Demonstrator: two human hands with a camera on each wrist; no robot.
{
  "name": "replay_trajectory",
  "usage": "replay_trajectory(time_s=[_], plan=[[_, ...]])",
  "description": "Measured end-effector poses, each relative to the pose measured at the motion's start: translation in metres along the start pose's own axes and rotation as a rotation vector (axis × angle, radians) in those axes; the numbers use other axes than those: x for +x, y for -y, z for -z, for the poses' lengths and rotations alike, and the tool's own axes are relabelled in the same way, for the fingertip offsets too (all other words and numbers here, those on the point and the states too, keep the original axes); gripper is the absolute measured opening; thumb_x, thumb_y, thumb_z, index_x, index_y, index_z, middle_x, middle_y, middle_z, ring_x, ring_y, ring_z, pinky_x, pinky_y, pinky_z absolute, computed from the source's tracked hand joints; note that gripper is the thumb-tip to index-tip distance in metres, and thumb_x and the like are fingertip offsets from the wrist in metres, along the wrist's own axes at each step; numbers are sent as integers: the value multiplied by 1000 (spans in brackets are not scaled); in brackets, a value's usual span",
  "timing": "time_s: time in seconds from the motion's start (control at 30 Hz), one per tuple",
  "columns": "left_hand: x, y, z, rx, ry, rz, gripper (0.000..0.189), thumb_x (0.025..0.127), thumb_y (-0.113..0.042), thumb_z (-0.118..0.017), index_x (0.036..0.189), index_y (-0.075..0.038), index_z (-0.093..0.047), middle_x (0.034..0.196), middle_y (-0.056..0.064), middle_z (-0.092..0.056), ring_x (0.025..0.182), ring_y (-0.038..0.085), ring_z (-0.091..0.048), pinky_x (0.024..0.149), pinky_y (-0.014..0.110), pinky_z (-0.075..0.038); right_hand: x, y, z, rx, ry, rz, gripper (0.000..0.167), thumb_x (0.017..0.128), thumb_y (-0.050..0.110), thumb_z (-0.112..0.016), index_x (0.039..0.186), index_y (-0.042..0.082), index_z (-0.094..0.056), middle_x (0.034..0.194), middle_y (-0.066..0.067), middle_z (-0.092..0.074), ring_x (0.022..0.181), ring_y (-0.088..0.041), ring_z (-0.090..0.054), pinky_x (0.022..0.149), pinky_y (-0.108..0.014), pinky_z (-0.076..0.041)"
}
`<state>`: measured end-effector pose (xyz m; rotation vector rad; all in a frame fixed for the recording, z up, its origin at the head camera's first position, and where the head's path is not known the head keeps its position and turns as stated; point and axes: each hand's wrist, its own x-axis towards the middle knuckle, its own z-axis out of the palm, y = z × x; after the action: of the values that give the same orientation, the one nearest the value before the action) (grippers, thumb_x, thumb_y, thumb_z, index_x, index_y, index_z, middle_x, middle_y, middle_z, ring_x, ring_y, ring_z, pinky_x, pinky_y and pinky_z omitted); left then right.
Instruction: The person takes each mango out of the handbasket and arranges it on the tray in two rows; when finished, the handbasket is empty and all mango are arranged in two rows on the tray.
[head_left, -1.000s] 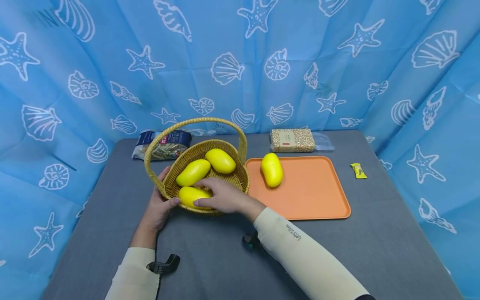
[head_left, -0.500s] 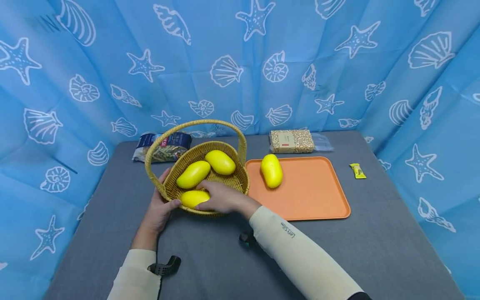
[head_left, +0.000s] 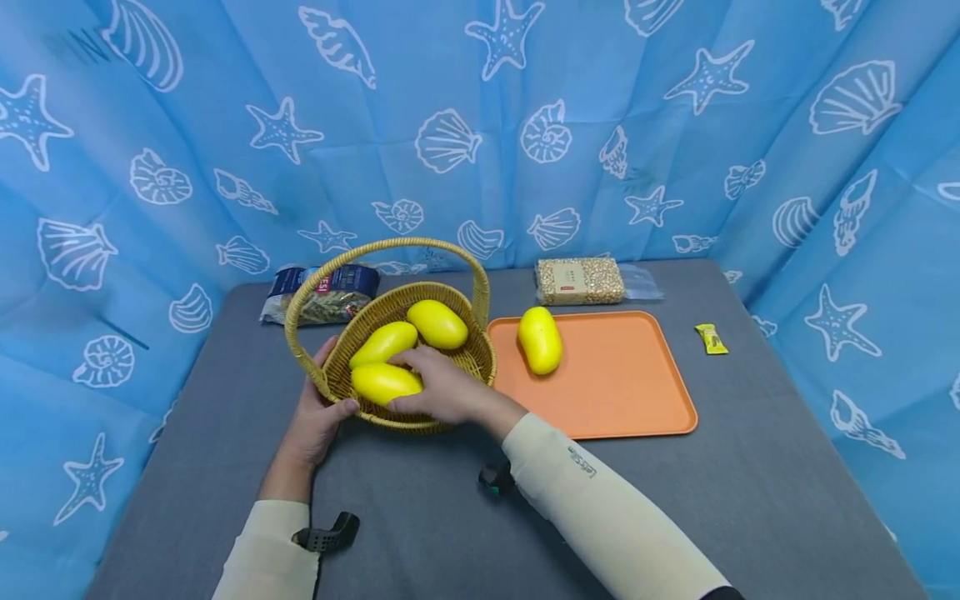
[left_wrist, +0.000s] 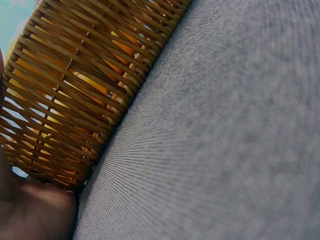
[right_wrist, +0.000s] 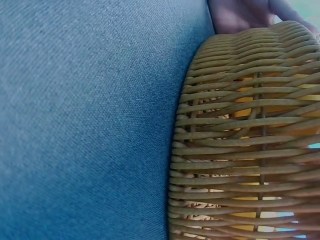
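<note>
Inside the wicker basket (head_left: 390,423), my right hand (head_left: 446,387) grips a yellow mango (head_left: 382,382) at its right end, thumb on the near side and fingers on the far side. Two other mangoes lie behind it, a left one (head_left: 384,342) and a back one (head_left: 438,324). My left hand (head_left: 321,417) holds the basket's left side, its thumb at the rim; the left wrist view shows part of that hand (left_wrist: 42,212) against the weave. Through the gaps of the basket wall (right_wrist: 245,135), the right wrist view gives glimpses of yellow fruit.
Right of the basket, an orange tray (head_left: 618,375) bears one more mango (head_left: 540,341). Behind stand a blue-and-clear food bag (head_left: 322,293) and a clear pack of pale grains (head_left: 579,281). A small yellow wrapped packet (head_left: 711,339) lies at the far right.
The mango in my right hand dipped lower toward the basket's near side, then came up slightly and now overlaps the left mango in view. My left hand stays on the basket.
</note>
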<state>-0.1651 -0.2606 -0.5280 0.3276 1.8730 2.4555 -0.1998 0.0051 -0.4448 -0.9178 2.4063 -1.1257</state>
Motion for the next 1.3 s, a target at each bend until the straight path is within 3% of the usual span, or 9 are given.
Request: replay_trajectory(time_s=[0.2,0.5,0.73,0.83,0.97,1.13,1.3], plan=[[0,0,0,-1,-5,6,96,101,16,-64,176,-23,-19,173,18,-26,143,27,-47,108,34,-51,-4,1,5,94,-72,6,66,102,34,-80,157,7,-55,148,-8,-58,127,-20,-55,105,-38,-48],[0,-1,0,-23,2,0,96,101,16,-66,176,-22,-19,173,18,-25,142,27,-47,107,35,-51,-27,0,21,304,-116,-3,64,105,37,-75,159,11,-53,149,-4,-59,131,-27,-57,109,-49,-49],[0,-1,0,-7,1,-13,99,99,17,-67,176,-22,-20,175,18,-23,145,26,-44,109,33,-49,-49,-10,35,554,-142,20,59,109,24,-70,161,9,-49,151,-10,-56,128,-28,-60,102,-43,-53],[0,0,0,-8,5,-14,99,99,16,-68,176,-22,-19,176,18,-21,146,26,-42,110,33,-48,-59,-15,41,671,-164,15,59,110,20,-66,163,9,-45,150,-16,-51,120,-29,-60,94,-40,-53],[0,0,-1,-18,5,-11,99,99,17,-67,176,-21,-18,176,18,-20,147,25,-42,110,32,-49,-71,-23,49,900,-206,11,58,111,16,-59,165,8,-40,149,-20,-47,115,-31,-59,88,-40,-55],[0,0,-1,-24,4,-11,98,100,18,-65,176,-18,-14,176,18,-19,146,25,-43,109,33,-50,-88,-31,55,1172,-245,41,57,111,15,-52,165,5,-36,148,-18,-50,115,-29,-63,92,-44,-58],[0,0,-1,-35,4,-15,98,100,18,-65,176,-15,-13,176,18,-20,146,25,-43,109,33,-49,-100,-37,59,1214,-282,32,63,108,13,-57,165,7,-31,142,-19,-52,114,-29,-65,95,-45,-58]])
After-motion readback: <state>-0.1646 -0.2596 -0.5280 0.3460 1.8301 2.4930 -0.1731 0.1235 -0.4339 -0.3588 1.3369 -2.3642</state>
